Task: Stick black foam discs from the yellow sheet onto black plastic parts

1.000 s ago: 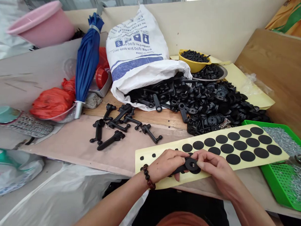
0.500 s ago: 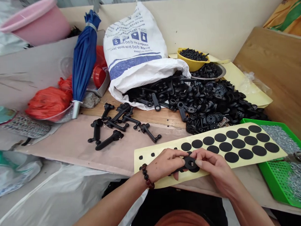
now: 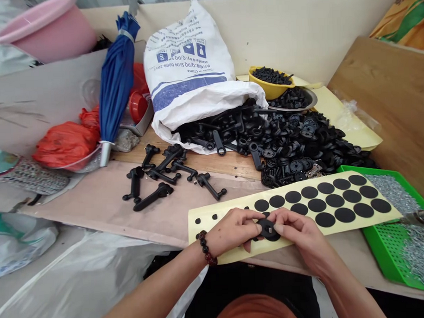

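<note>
Your two hands are together on a black plastic lever (image 3: 267, 228), pinching it just above the near edge of a cream-yellow backing sheet (image 3: 209, 221). Its round, holed head sits between your fingertips, with your right hand (image 3: 298, 231) closing on it from the right and your left hand (image 3: 231, 232) from the left. The lever's long axis runs roughly left to right, with the stem trailing left and slightly nearer you, mostly hidden under your left fingers, so the head is at the right-hand end. A dark disc shows just under the head; you can't tell whether it's attached. Rows of black adhesive discs (image 3: 325, 219) fill the sheet to the right. Farther off, loose black levers (image 3: 152, 193) lie to the left, and a heap of black parts (image 3: 302, 146) spills from a white woven sack (image 3: 191, 62). A green perforated tray (image 3: 385, 248) of small metal screws sits at right.
</note>
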`<state>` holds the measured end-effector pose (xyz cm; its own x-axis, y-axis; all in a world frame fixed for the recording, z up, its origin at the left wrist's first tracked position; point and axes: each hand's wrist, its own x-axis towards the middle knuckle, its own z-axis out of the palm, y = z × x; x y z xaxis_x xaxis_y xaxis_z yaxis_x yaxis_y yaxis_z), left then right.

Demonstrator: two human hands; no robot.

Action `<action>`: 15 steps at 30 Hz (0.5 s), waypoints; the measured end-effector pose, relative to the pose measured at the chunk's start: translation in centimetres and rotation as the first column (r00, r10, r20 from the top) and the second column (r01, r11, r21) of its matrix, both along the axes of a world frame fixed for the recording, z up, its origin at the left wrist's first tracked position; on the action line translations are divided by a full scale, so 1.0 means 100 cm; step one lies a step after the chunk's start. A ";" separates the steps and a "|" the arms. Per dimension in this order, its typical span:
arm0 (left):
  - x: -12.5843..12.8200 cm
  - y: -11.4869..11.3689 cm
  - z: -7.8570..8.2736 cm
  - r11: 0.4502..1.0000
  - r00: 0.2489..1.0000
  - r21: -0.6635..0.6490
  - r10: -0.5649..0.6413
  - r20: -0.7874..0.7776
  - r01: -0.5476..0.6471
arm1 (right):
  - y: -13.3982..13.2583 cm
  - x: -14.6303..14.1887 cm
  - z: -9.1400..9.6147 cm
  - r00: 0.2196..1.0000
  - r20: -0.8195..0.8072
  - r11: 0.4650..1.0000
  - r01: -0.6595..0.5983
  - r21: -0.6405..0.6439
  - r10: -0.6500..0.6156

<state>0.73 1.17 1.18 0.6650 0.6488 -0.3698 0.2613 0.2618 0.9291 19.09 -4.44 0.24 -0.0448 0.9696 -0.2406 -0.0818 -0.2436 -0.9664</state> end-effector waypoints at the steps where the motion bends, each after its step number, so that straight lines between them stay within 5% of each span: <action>1: 0.000 0.000 -0.001 1.000 1.000 0.002 0.002 0.001 -0.002 | 0.000 0.000 0.000 1.000 -0.001 1.000 0.002 0.000 -0.002; 15: 0.003 -0.016 -0.009 0.979 0.981 0.085 0.180 0.076 -0.186 | -0.004 -0.008 0.005 0.982 0.186 0.991 0.005 0.131 -0.029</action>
